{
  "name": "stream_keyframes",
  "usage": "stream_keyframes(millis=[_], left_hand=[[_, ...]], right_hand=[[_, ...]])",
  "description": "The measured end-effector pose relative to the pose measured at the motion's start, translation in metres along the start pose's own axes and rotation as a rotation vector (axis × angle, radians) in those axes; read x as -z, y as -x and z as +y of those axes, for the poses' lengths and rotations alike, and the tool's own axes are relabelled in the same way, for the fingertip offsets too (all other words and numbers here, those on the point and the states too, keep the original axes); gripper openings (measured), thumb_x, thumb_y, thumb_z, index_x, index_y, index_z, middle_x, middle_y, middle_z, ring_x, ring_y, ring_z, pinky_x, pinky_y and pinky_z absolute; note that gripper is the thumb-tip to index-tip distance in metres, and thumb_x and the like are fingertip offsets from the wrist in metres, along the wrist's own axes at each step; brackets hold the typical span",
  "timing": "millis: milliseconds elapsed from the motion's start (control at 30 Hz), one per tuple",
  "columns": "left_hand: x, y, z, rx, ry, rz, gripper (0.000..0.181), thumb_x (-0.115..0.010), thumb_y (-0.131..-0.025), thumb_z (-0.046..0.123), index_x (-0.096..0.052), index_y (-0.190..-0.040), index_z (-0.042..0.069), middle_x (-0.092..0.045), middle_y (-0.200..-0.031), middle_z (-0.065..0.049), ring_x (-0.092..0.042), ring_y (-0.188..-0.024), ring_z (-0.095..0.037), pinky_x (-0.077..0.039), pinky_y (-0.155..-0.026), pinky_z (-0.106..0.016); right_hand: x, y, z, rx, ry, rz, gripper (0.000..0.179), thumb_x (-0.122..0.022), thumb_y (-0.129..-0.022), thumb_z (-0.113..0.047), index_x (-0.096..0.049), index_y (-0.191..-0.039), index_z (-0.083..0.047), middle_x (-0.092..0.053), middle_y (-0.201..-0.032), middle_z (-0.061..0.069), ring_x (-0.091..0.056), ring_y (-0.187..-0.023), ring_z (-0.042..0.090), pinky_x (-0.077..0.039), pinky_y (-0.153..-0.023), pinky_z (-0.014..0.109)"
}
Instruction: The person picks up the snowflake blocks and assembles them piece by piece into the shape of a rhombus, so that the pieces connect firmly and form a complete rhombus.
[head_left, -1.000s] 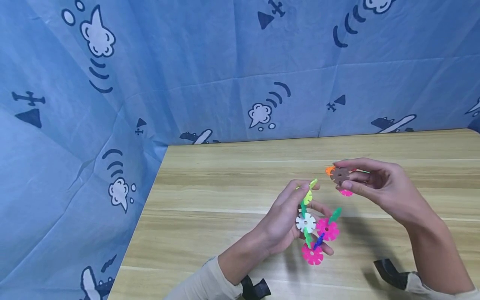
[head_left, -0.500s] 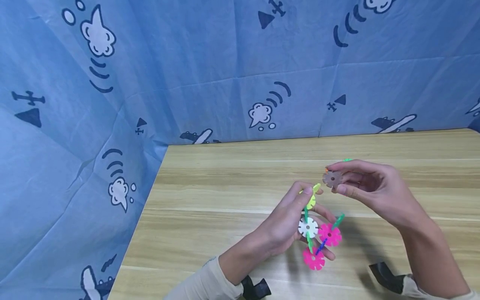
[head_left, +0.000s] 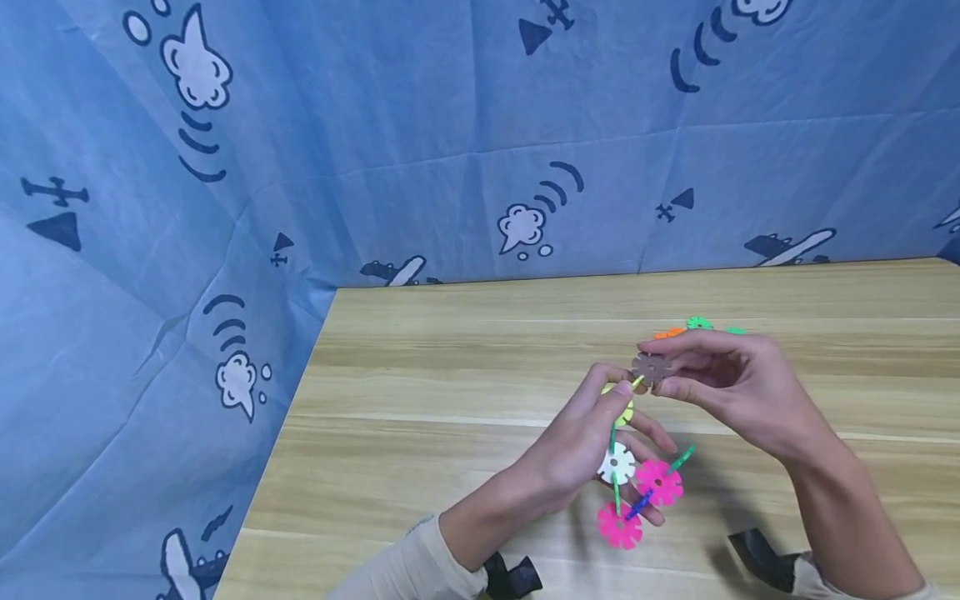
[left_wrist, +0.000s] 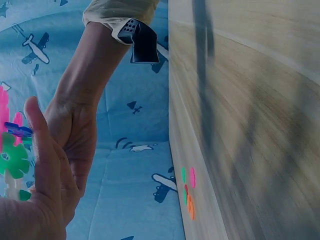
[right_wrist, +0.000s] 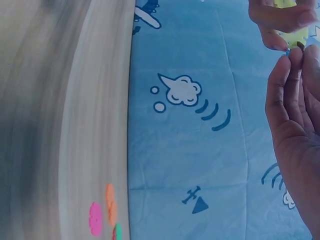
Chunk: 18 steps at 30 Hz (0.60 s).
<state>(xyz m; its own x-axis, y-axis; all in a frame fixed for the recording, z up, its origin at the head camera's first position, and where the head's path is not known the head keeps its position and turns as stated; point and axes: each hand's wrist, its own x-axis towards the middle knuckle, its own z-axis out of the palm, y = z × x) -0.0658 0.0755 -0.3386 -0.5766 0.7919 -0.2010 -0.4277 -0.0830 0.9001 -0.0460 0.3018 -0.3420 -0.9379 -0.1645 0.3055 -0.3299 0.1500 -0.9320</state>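
My left hand [head_left: 573, 437] pinches a yellow notched disc [head_left: 624, 412] at the top of a linked chain of plastic snowflake discs. Below it the chain runs through a white disc [head_left: 617, 463], a lower pink disc [head_left: 619, 525], a blue disc [head_left: 639, 505], another pink disc [head_left: 658, 482] and a green disc [head_left: 681, 458] on its end. Between thumb and fingertips my right hand [head_left: 738, 383] pinches a brown snowflake disc [head_left: 651, 367]. Its edge meets a yellow disc at the chain's top; whether their slots interlock I cannot tell.
Behind the right hand, loose discs lie on the wooden table [head_left: 450, 375], among them an orange disc [head_left: 669, 333] and a green disc [head_left: 699, 322]. A blue patterned curtain [head_left: 420, 150] hangs along the table's back and left edges.
My right hand has moved left and slightly down, bringing the brown disc to the chain's yellow top. The chain's lower part has sunk a little; loose discs behind the hand are now uncovered.
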Motion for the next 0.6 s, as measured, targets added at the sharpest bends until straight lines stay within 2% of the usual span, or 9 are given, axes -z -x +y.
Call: stream_keyframes(millis=[100, 200, 233, 267, 400, 467, 533, 567, 600], left_hand=[[-0.0007, -0.0003, -0.0004, -0.002, 0.007, 0.014, 0.024, -0.034, -0.118, 0.038, -0.044, -0.129, 0.019, -0.067, -0.102, -0.005, -0.077, -0.083, -0.045, -0.065, -0.055, -0.045], [-0.0001, -0.0007, 0.0004, -0.015, -0.006, 0.030, 0.024, -0.034, -0.118, 0.036, -0.044, -0.129, 0.017, -0.066, -0.103, -0.007, -0.075, -0.085, -0.028, -0.065, -0.056, -0.049], [0.0001, -0.0009, 0.0010, -0.027, -0.020, 0.036, 0.025, -0.034, -0.118, 0.035, -0.045, -0.129, 0.015, -0.067, -0.103, -0.010, -0.076, -0.086, -0.033, -0.065, -0.056, -0.046], [0.0005, -0.0012, 0.0015, -0.037, -0.036, 0.043, 0.025, -0.034, -0.118, 0.033, -0.045, -0.129, 0.014, -0.067, -0.103, -0.010, -0.076, -0.085, -0.032, -0.064, -0.056, -0.042], [0.0017, -0.0015, 0.0038, -0.074, -0.087, 0.064, 0.026, -0.034, -0.117, 0.030, -0.046, -0.132, 0.011, -0.065, -0.098, -0.008, -0.072, -0.080, -0.019, -0.055, -0.067, -0.026], [0.0018, -0.0014, 0.0044, -0.073, -0.060, 0.059, 0.026, -0.035, -0.117, 0.029, -0.046, -0.133, 0.011, -0.062, -0.097, -0.004, -0.068, -0.078, -0.013, -0.052, -0.067, -0.023], [0.0014, -0.0016, 0.0044, -0.069, -0.018, 0.049, 0.026, -0.035, -0.117, 0.029, -0.045, -0.135, 0.012, -0.060, -0.097, -0.003, -0.068, -0.078, -0.014, -0.054, -0.065, -0.022], [0.0010, -0.0018, 0.0042, -0.073, 0.004, 0.049, 0.026, -0.035, -0.117, 0.028, -0.044, -0.135, 0.012, -0.060, -0.097, -0.003, -0.068, -0.079, -0.016, -0.054, -0.061, -0.022], [0.0006, -0.0021, 0.0042, -0.073, 0.017, 0.057, 0.026, -0.035, -0.117, 0.028, -0.044, -0.136, 0.013, -0.061, -0.097, -0.003, -0.071, -0.080, -0.024, -0.054, -0.058, -0.023]], right_hand=[[-0.0027, -0.0008, 0.0008, -0.006, -0.011, 0.006, 0.041, -0.072, -0.087, 0.024, -0.072, -0.124, 0.009, -0.082, -0.109, 0.001, -0.080, -0.092, 0.009, -0.063, -0.082, 0.019], [-0.0052, -0.0020, 0.0010, -0.006, -0.012, 0.014, 0.040, -0.073, -0.086, 0.024, -0.073, -0.123, 0.008, -0.082, -0.108, 0.000, -0.080, -0.092, 0.008, -0.063, -0.080, 0.019], [-0.0060, -0.0023, 0.0010, -0.007, -0.011, 0.017, 0.040, -0.074, -0.086, 0.024, -0.074, -0.122, 0.008, -0.082, -0.108, 0.000, -0.080, -0.092, 0.008, -0.063, -0.080, 0.018], [-0.0067, -0.0025, 0.0009, -0.008, -0.015, 0.019, 0.040, -0.074, -0.085, 0.024, -0.074, -0.122, 0.008, -0.082, -0.108, -0.001, -0.080, -0.092, 0.008, -0.063, -0.079, 0.019], [-0.0089, -0.0027, 0.0005, -0.009, -0.028, 0.030, 0.041, -0.076, -0.084, 0.023, -0.075, -0.122, 0.006, -0.082, -0.111, -0.001, -0.080, -0.091, 0.008, -0.063, -0.079, 0.019], [-0.0088, -0.0026, 0.0000, -0.005, -0.033, 0.031, 0.042, -0.075, -0.085, 0.023, -0.075, -0.123, 0.006, -0.082, -0.113, -0.001, -0.080, -0.092, 0.007, -0.062, -0.080, 0.019], [-0.0078, -0.0026, -0.0003, 0.006, -0.022, 0.023, 0.043, -0.074, -0.086, 0.023, -0.073, -0.125, 0.007, -0.081, -0.113, -0.001, -0.079, -0.093, 0.007, -0.062, -0.081, 0.018], [-0.0070, -0.0027, -0.0004, 0.012, -0.003, 0.017, 0.045, -0.074, -0.086, 0.023, -0.072, -0.127, 0.007, -0.081, -0.112, -0.001, -0.079, -0.094, 0.007, -0.062, -0.081, 0.018], [-0.0062, -0.0026, -0.0006, 0.017, 0.037, 0.015, 0.047, -0.074, -0.086, 0.022, -0.071, -0.130, 0.006, -0.081, -0.110, -0.002, -0.078, -0.094, 0.006, -0.061, -0.082, 0.017]])
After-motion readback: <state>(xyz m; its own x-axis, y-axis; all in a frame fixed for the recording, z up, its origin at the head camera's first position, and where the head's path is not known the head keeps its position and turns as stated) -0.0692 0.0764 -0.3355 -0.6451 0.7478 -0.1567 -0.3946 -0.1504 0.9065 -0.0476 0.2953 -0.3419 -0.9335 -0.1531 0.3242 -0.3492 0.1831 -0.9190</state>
